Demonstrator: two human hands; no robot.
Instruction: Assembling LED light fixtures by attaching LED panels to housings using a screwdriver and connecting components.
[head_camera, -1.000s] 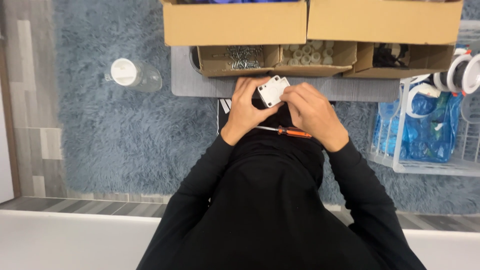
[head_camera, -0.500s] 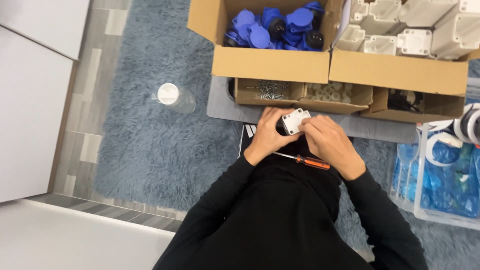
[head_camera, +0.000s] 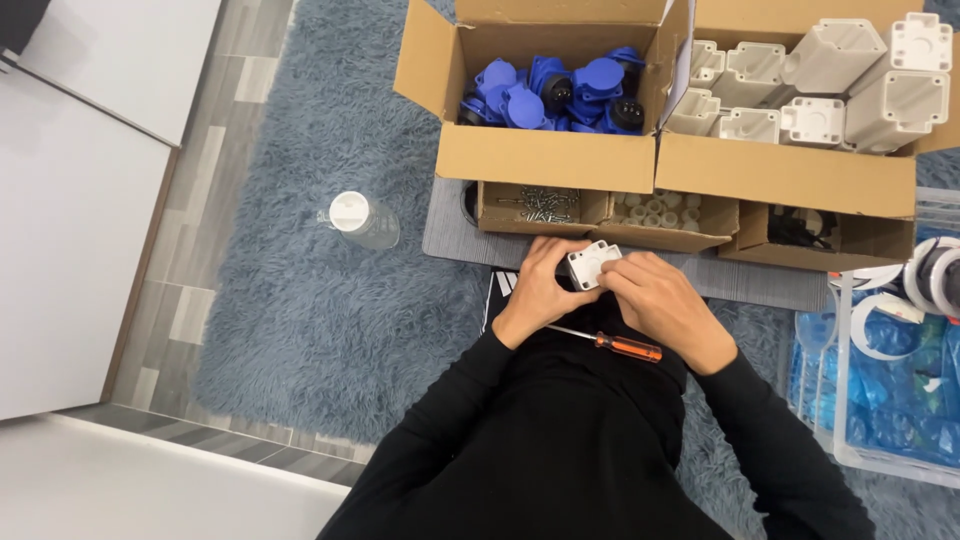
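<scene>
A small white plastic box (head_camera: 591, 264) sits between both of my hands, above my lap. My left hand (head_camera: 540, 285) curls around its left side. Fingers of my right hand (head_camera: 660, 300) press on its right edge. Just below my hands a screwdriver (head_camera: 610, 343) with an orange handle lies across my dark clothing, touched by neither hand.
Ahead stand a cardboard box of blue round caps (head_camera: 560, 95) and one of white housings (head_camera: 810, 90). Small open boxes hold screws (head_camera: 543, 205) and white bits (head_camera: 655, 212). A clear bottle (head_camera: 360, 220) lies on the blue rug. A clear bin (head_camera: 890, 370) holds tape rolls at right.
The view has tilted up and shifted, bringing the open boxes of blue caps and white housings into sight. My hands stay closed on the white box; the screwdriver has not moved.
</scene>
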